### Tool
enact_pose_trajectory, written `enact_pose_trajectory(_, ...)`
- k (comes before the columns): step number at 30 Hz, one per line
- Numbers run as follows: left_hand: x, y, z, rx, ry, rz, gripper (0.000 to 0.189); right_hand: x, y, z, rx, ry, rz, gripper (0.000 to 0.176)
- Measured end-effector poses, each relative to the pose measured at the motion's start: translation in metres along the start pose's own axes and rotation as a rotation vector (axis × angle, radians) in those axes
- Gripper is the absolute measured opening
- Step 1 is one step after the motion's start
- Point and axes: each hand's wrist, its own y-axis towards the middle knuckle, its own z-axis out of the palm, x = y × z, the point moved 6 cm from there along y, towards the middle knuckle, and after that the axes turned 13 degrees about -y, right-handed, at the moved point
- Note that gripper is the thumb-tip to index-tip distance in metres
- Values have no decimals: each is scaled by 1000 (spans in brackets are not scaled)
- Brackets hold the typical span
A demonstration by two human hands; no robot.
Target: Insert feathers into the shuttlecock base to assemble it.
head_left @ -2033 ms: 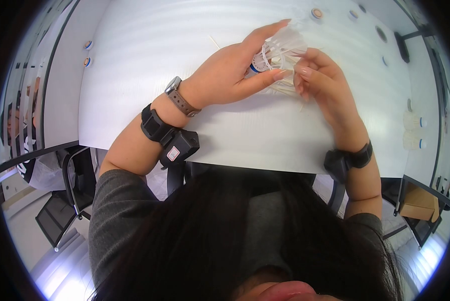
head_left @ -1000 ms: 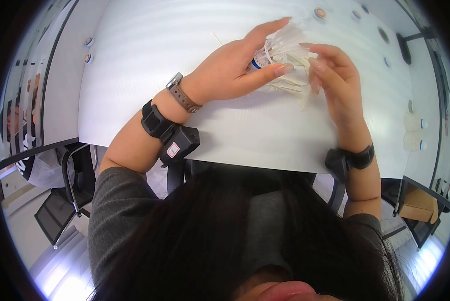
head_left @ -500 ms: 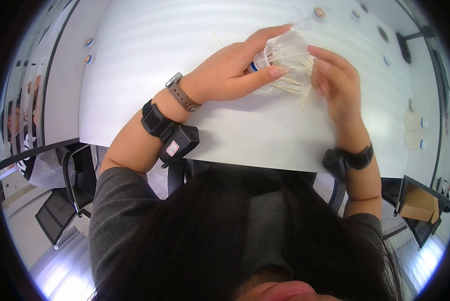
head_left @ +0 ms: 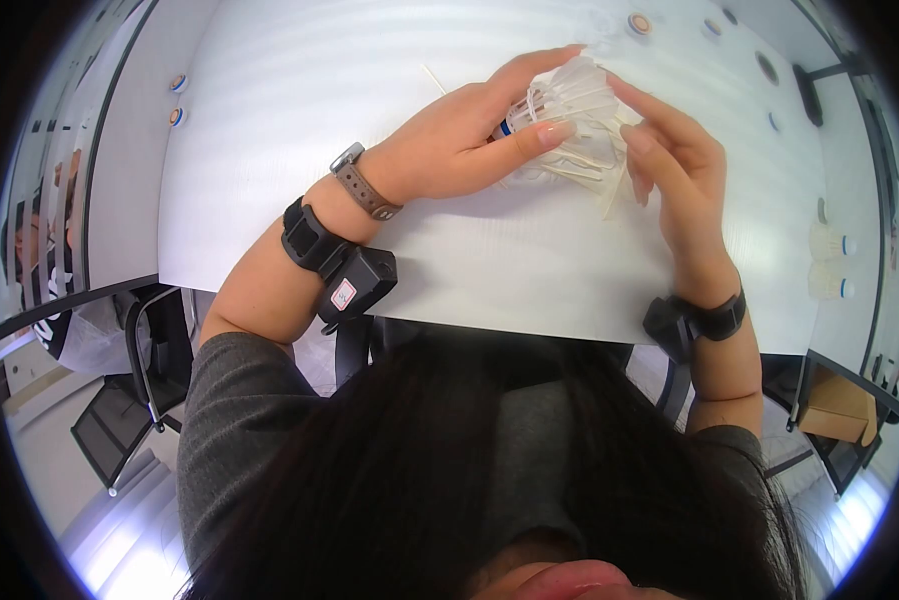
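A shuttlecock (head_left: 569,100) is held just above the far middle of a white table (head_left: 299,130), lying on its side with the blue-banded base toward the left and the white feathers fanning out to the right. The left hand (head_left: 449,145) is closed around it near the base, thumb below and forefinger stretched along the top of the feathers. The right hand (head_left: 674,165) comes in from the other side, its fingers curved and laid against the open end of the feathers; whether they pinch a feather or only touch cannot be told. Under both hands a few loose feathers (head_left: 597,178) lie on the table, one sticking out toward the near edge beside the right hand. A thin pale stick (head_left: 432,78) lies just left of the left hand. The left wrist wears a watch (head_left: 359,190) on a brown strap, and behind it a black strapped device (head_left: 344,275); a black band (head_left: 694,320) sits on the right wrist. Two more shuttlecocks (head_left: 827,262) lie side by side at the table's right edge, well apart from the hands. Small round caps (head_left: 638,23) sit at the far right of the table, and two more round pieces (head_left: 175,100) rest on the adjoining surface at the left.
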Motion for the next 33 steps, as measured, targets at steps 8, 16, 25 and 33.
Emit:
enact_pose_trajectory(8, -2, 0, -2, -40, 18, 21, 62, 7, -2, 2, 19, -66, -53, 38)
enact_pose_trajectory(16, -3, 0, -2, -84, -18, -57, 61, 7, -1, 2, 3, -99, -21, 40)
enact_pose_trajectory(25, -4, -1, -2, -92, -4, -53, 56, 6, -2, 1, -26, -126, -31, 35)
enact_pose_trajectory(33, 1, -1, -3, -87, 24, -15, 49, 10, -3, 2, -32, -155, -27, 25)
